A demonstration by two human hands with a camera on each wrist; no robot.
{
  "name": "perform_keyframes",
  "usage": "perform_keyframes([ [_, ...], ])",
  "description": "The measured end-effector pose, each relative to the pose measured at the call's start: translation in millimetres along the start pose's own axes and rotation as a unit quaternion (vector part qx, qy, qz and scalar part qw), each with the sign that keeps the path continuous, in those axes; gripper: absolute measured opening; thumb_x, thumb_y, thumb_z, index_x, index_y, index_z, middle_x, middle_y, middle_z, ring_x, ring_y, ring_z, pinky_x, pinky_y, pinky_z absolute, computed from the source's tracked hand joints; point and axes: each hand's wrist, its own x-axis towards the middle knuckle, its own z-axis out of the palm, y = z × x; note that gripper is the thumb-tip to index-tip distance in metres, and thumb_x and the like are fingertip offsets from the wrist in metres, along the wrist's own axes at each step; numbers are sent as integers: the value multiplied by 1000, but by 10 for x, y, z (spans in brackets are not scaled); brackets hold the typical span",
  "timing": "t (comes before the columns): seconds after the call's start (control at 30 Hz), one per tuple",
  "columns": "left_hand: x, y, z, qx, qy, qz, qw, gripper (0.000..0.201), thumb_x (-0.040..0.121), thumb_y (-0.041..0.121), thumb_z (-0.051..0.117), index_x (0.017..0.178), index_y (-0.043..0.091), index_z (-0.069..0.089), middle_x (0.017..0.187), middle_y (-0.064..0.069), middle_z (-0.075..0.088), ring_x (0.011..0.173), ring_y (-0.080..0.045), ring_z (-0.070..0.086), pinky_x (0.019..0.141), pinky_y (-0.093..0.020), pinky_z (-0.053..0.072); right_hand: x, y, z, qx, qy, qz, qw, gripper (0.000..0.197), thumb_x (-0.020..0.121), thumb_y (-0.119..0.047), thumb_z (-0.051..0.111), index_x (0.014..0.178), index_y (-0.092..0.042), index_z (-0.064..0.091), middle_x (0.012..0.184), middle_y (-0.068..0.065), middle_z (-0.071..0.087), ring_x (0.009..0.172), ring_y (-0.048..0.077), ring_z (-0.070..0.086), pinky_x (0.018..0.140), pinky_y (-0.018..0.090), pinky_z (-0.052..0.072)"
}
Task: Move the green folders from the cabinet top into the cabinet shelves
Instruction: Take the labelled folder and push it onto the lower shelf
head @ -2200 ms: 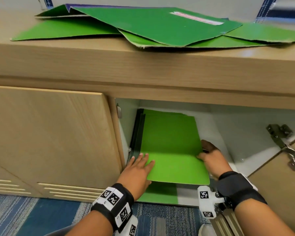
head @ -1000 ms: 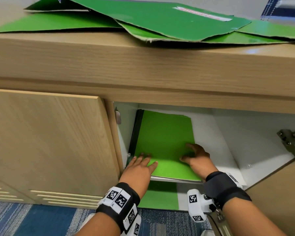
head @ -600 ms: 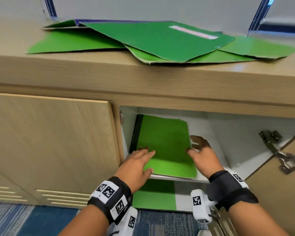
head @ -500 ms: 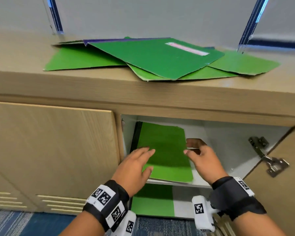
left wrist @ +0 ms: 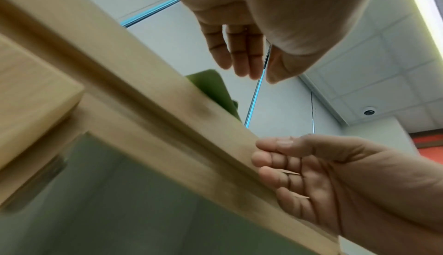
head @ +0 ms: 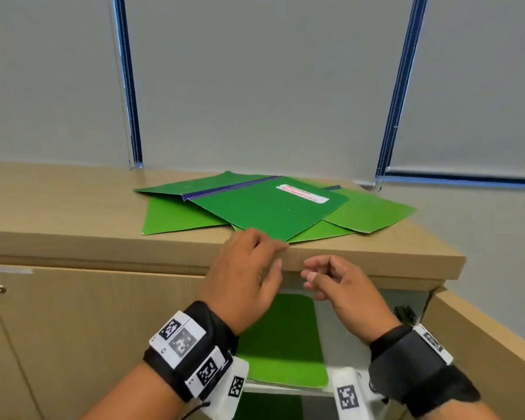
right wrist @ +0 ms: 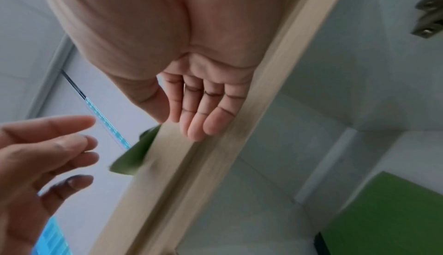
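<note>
Several green folders lie in a loose pile on the wooden cabinet top; the uppermost carries a white label. My left hand hovers at the cabinet's front edge, fingers relaxed, just short of the top folder's near corner. My right hand hangs beside it, fingers loosely curled and holding nothing. Below, a green folder lies flat on the upper shelf, also seen in the right wrist view as the shelf folder. Another green sheet shows on the shelf beneath.
The left cabinet door is closed. The right door stands open, its hinge showing inside. Grey blinds with blue cords hang behind the cabinet top.
Both hands have left the folder on the shelf and risen to the cabinet's front edge. The head view has tilted up, showing the whole pile on top.
</note>
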Motion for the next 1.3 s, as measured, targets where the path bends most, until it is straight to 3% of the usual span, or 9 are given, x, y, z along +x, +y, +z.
perform_keyframes([
  [0.13, 300, -156, -6, 126, -152, -76, 977, 55, 89, 46, 48, 140, 26, 43, 148, 0, 38, 139, -21, 31, 114, -41, 23, 106, -275, -25, 47, 2, 27, 999, 15, 92, -12, 61, 107, -14, 64, 101, 7, 70, 82, 11, 70, 68, 23, 56],
  [0.27, 421, -228, 63, 171, -282, -95, 939, 48, 95, 46, 42, 141, 34, 39, 150, 9, 40, 141, -14, 30, 119, -48, 6, 235, -381, -11, 114, -8, 105, 988, 14, 95, -18, 57, 104, -7, 62, 94, 12, 68, 77, 18, 65, 65, 31, 57],
  [0.43, 351, -161, -41, 124, -176, -59, 975, 33, 97, 33, 44, 126, 34, 59, 124, 12, 63, 113, -14, 56, 101, -34, 38, 279, -479, 37, 165, -5, 177, 970, 41, 96, -44, 51, 104, -4, 58, 87, 14, 66, 69, 23, 66, 58, 33, 57],
  [0.63, 258, -3, -178, 11, -160, -106, 981, 32, 97, 41, 45, 123, 36, 62, 123, 17, 63, 112, -6, 55, 109, -41, 36, 358, -578, 48, 234, 30, 197, 952, 42, 98, -36, 52, 123, -2, 52, 94, 22, 70, 62, 23, 71, 49, 27, 56],
  [0.83, 277, -27, -245, 11, -99, -90, 991, 32, 99, 39, 42, 126, 36, 58, 128, 11, 63, 127, -7, 50, 114, -39, 33, 374, -684, -5, 160, 10, 254, 954, 54, 87, -55, 60, 89, -1, 62, 58, 10, 61, 39, 16, 56, 34, 20, 46],
  [0.93, 148, 56, -284, 24, -95, -13, 995, 35, 96, 42, 38, 120, 34, 62, 118, 12, 68, 115, -7, 61, 104, -42, 45, 390, -772, -70, 129, 18, 243, 961, 51, 89, -51, 60, 93, -1, 61, 61, 10, 62, 39, 15, 53, 33, 19, 42],
  [1.03, 59, 144, -310, 6, -108, -2, 994, 41, 93, 53, 36, 121, 37, 62, 121, 17, 65, 114, 0, 59, 107, -32, 40, 426, -852, -76, 208, 58, 192, 957, 22, 96, -13, 56, 115, -1, 55, 102, 19, 70, 74, 27, 70, 55, 35, 59],
  [1.13, 118, 91, -363, -48, -143, -86, 985, 64, 86, 72, 23, 134, 39, 49, 137, 18, 52, 125, 3, 44, 110, -25, 32, 437, -889, -103, 277, 92, 132, 947, 33, 93, 11, 42, 118, -7, 56, 119, 17, 66, 99, 31, 66, 86, 50, 54],
  [1.3, 494, -144, -680, -94, -61, -231, 966, 65, 92, 57, 37, 148, 25, 30, 154, 2, 32, 141, -12, 29, 116, -34, 24, 299, -991, -311, 329, 63, 53, 941, 44, 93, 13, 38, 126, -12, 54, 120, 15, 67, 109, 35, 65, 87, 51, 54],
])
